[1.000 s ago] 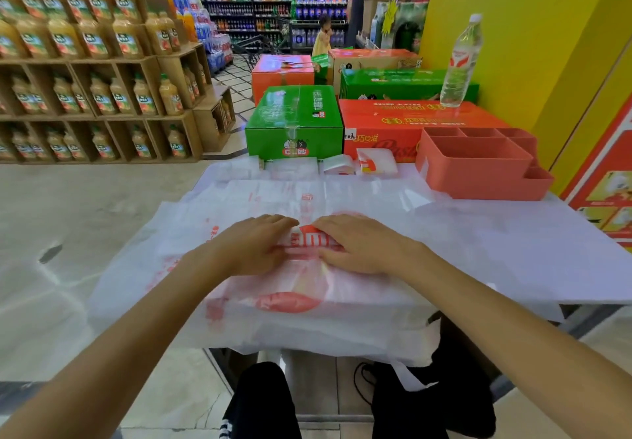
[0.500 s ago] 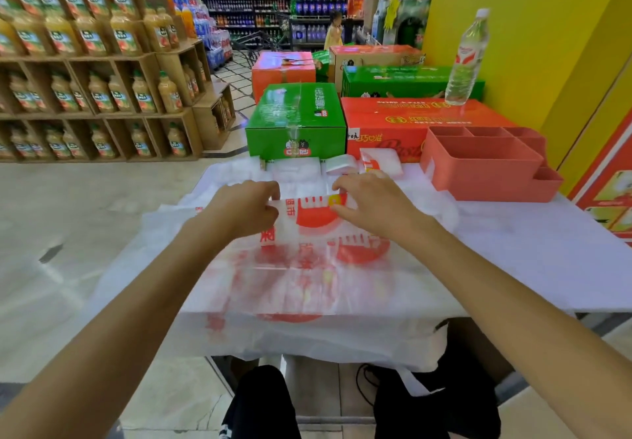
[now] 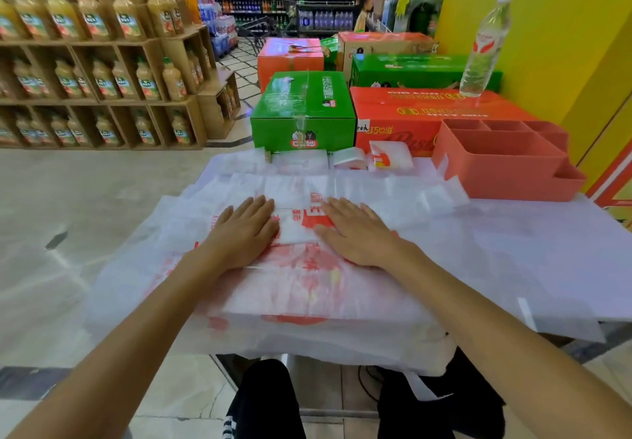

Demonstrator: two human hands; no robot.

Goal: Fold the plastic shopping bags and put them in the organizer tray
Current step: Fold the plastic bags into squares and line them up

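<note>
Head view: both hands flat, fingers straight, pressing the bag. Left hand (image 3: pixel 244 231) on the left part of the fold, right hand (image 3: pixel 355 233) on the right part, a strip of folded bag (image 3: pixel 295 230) showing between them. Nothing pinched or curled round; palms down, fingertips aimed away from the body.

Bag lying on the surface (image 3: pixel 533 250) directly under and ahead of the hands, atop a loose pile of other bags (image 3: pixel 307 302) spilling over the near edge. Long axis of the folded strip apparently running left to right, across the forearms, though the edges blur into the pile beneath.

Tray (image 3: pixel 506 161) at the far right of the surface, well apart from the fold, up and to the right of the right hand. Right hand clearly nearer to it; left hand farther, with the bag in between. Small folded bags (image 3: pixel 390 158) at the far edge, just left of the tray; tray compartments seemingly without bags so far.

Judged step: flattening a crease, more folds probably needed before the carry rightward. Slippery film likely to spring open once pressure lifts.
</note>
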